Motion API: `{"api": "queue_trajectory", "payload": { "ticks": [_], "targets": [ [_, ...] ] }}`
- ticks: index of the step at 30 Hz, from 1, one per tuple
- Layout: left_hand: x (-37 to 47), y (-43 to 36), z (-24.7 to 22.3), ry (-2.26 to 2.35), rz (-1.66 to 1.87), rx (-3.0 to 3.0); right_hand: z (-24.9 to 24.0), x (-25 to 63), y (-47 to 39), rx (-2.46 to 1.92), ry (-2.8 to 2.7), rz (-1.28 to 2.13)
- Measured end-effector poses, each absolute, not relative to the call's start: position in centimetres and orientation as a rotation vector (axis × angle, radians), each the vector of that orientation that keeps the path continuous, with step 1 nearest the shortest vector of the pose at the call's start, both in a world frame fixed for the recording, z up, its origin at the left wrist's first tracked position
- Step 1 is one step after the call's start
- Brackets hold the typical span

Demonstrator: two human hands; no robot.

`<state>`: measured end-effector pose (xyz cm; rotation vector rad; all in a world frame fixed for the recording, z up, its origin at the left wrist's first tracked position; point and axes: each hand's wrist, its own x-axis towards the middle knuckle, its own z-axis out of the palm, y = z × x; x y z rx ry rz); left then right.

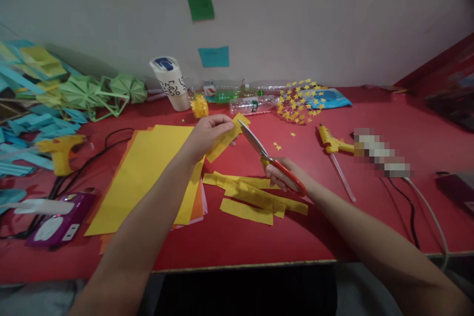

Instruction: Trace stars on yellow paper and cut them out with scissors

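My left hand point(212, 133) pinches a yellow paper strip point(223, 144) above the table. Red-handled scissors point(286, 176) are gripped in my right hand point(283, 174), their blades pointing up and left. The blade tips meet the upper end of the strip; whether they are cutting into it I cannot tell. Below my hands, several more yellow strips point(247, 211) lie in a loose pile. Under my left forearm rests a stack of yellow sheets point(148, 168), with orange and pink sheets showing at its edges. A few small yellow stars point(277, 146) lie right of the scissors.
Yellow glue guns lie at left point(61, 153) and right point(331, 140), near a power strip point(383, 153). A purple device point(61, 222) sits front left. Behind stand a white tumbler point(172, 86), clear bottles point(254, 105) and a star-covered plastic piece point(298, 103). Folded paper shapes point(87, 94) crowd the left.
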<state>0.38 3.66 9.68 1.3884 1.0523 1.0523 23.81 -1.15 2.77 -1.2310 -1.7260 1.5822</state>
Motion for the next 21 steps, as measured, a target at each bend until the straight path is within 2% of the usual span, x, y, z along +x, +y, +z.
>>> {"api": "queue_trajectory", "payload": {
  "ticks": [8, 21],
  "targets": [
    [1.47, 3.23, 9.22, 0.994, 1.193, 1.448, 2.48, 23.65, -1.39, -1.243, -1.662, 1.598],
    [1.48, 3.12, 9.23, 1.014, 1.156, 1.469, 3.33, 23.16, -1.81, -1.28, -1.689, 1.563]
  ]
}}
